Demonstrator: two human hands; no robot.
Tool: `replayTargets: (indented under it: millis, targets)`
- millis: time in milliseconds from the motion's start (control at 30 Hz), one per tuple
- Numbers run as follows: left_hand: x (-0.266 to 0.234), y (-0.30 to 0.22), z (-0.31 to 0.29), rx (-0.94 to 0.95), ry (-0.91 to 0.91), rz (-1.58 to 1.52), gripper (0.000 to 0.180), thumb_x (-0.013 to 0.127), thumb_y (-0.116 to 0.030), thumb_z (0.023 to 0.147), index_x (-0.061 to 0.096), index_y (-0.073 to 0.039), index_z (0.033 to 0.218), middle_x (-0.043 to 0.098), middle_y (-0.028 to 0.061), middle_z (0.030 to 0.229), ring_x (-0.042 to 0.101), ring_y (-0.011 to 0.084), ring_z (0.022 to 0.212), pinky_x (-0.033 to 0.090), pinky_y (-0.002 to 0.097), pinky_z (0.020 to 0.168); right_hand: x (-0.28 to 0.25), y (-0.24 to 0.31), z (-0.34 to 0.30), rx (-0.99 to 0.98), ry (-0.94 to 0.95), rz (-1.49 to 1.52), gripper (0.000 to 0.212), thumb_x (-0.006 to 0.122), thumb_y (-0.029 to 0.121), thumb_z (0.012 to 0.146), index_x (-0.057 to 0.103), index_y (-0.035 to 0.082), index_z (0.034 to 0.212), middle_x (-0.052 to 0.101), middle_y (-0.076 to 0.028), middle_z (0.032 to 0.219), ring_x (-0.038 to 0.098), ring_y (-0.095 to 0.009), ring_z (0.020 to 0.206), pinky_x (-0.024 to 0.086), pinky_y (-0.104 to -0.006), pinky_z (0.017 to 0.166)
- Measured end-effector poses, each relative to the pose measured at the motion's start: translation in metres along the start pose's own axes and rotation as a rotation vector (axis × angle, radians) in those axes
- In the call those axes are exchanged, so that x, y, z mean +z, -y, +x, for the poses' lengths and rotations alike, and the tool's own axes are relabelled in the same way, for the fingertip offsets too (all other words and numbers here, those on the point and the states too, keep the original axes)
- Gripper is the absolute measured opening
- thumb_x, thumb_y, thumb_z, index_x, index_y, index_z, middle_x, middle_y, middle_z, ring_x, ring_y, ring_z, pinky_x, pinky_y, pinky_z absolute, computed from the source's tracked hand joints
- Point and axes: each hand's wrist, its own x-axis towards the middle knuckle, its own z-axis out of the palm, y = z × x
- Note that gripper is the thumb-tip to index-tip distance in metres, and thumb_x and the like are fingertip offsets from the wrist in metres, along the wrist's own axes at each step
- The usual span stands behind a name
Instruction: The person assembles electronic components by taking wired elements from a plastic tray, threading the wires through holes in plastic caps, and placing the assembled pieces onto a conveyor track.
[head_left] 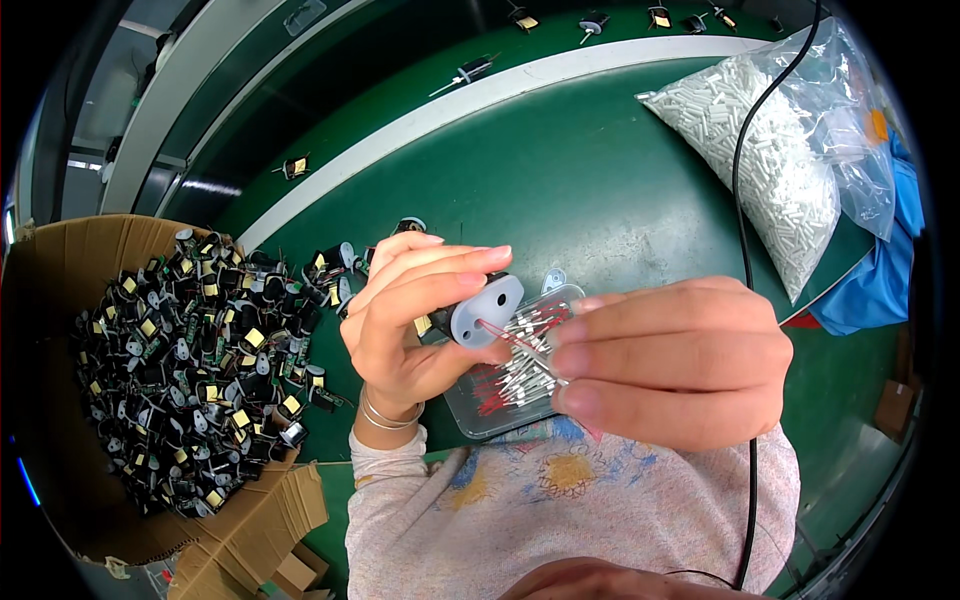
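My left hand (pixel 405 310) is closed around a small black cylindrical part with a grey oval end plate (pixel 487 311). Dark holes show in the plate, which faces right. Thin reddish wires (pixel 495 328) run from one of them toward my right hand (pixel 680 362), whose fingers pinch their far end. A pale tip shows at the fingertips, but the exact grip is partly hidden. Beneath both hands, a clear plastic tray (pixel 480 428) holds many white sleeves with red leads (pixel 520 372). A loose grey plate (pixel 553 280) lies at the tray's far edge.
At left, a cardboard box (pixel 100 235) is heaped with similar black parts (pixel 200 370). A clear bag of white tubes (pixel 770 150) lies at far right, crossed by a black cable (pixel 738 180). Several parts sit beyond the pale rail (pixel 400 115) across the green table (pixel 600 150).
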Motion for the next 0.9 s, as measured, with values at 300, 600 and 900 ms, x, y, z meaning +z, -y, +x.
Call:
replayTargets:
  millis: [300, 600, 900]
  targets:
    - [-0.002, -0.002, 0.002, 0.013, -0.003, 0.040, 0.047, 0.076, -0.034, 0.066, 0.055, -0.004, 0.096, 0.068, 0.0145, 0.091, 0.066, 0.0259, 0.083, 0.046, 0.0361, 0.075, -0.003, 0.000, -0.001, 0.042, 0.042, -0.026, 0.018, 0.069, 0.011, 0.073, 0.067, -0.004, 0.083, 0.066, -0.016, 0.082, 0.067, -0.025, 0.079, 0.057, -0.0333, 0.072]
    - [-0.002, 0.001, 0.002, 0.040, -0.012, 0.041, 0.046, 0.075, -0.034, 0.067, 0.057, -0.003, 0.096, 0.068, 0.0153, 0.090, 0.066, 0.0264, 0.080, 0.046, 0.0354, 0.073, -0.003, -0.006, -0.001, 0.030, 0.056, 0.003, 0.023, 0.069, 0.015, 0.074, 0.066, -0.006, 0.085, 0.066, -0.017, 0.084, 0.066, -0.026, 0.081, 0.057, -0.0334, 0.073]
    - [-0.002, 0.000, -0.001, 0.011, -0.080, 0.058, 0.044, 0.075, -0.034, 0.067, 0.062, -0.001, 0.092, 0.067, 0.0142, 0.088, 0.065, 0.0257, 0.077, 0.048, 0.0359, 0.070, 0.005, 0.002, -0.003, 0.031, 0.016, -0.114, 0.018, 0.064, 0.012, 0.077, 0.066, -0.005, 0.084, 0.066, -0.016, 0.083, 0.066, -0.025, 0.078, 0.057, -0.0341, 0.071]
